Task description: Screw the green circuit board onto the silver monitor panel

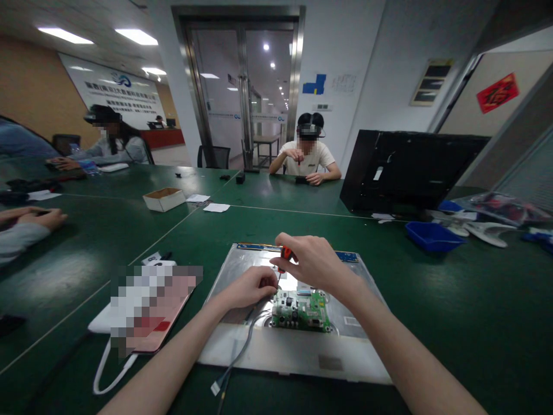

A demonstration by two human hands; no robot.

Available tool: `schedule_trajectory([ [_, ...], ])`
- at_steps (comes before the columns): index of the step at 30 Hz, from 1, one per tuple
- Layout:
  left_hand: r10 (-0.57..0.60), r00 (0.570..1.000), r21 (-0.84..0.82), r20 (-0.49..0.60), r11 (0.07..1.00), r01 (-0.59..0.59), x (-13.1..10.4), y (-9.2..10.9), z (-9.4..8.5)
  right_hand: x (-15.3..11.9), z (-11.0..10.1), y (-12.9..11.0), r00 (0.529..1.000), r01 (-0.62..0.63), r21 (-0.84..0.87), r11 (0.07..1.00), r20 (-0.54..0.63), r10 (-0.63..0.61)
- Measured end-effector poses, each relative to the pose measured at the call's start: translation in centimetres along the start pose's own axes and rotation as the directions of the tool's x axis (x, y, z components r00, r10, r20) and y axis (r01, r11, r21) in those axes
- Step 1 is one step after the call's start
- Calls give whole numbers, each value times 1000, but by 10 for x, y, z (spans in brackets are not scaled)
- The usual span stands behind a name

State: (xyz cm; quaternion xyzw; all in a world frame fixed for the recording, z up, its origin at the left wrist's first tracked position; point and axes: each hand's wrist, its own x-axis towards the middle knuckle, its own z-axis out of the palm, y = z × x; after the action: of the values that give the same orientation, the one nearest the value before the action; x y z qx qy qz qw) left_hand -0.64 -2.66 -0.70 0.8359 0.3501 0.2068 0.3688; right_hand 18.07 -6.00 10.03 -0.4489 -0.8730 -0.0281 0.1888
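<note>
My right hand (pixel 309 259) grips a screwdriver with a red and black handle (pixel 285 255). Its shaft points down to the upper left corner of a green circuit board (pixel 301 311). Close by, my left hand (pixel 254 286) has its fingers curled together at that same corner, near the screwdriver tip; whatever lies between them is hidden. The board sits on the silver metal back of a display panel (pixel 242 351), which lies flat on the table. A grey cable (pixel 245 349) runs from the board's left side to a white connector at the panel's front edge.
Left of the panel lie a white power bank (pixel 101 320) and a phone (pixel 168 323) with a white cable. Farther back are a small cardboard box (pixel 164 199) and papers. A black monitor housing (pixel 406 170) and a blue tray (pixel 434 236) stand right. Other people sit around the table.
</note>
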Motion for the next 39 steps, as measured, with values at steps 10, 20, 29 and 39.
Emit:
schedule_trajectory([
  [10,25,1000,6,-1,1000,-25,0,2,0,-1,0,-1,1000,19,35,999,-13,-19],
  [20,10,1000,7,-1,1000,-10,0,0,2,-1,1,-1,1000,15,67,998,-10,-15],
  [29,0,1000,15,0,1000,0,-1,2,1,1,3,3,1000,-29,-11,1000,0,29],
  [39,-11,1000,11,-5,1000,11,-1,3,0,-1,-1,3,1000,23,88,996,11,-24],
])
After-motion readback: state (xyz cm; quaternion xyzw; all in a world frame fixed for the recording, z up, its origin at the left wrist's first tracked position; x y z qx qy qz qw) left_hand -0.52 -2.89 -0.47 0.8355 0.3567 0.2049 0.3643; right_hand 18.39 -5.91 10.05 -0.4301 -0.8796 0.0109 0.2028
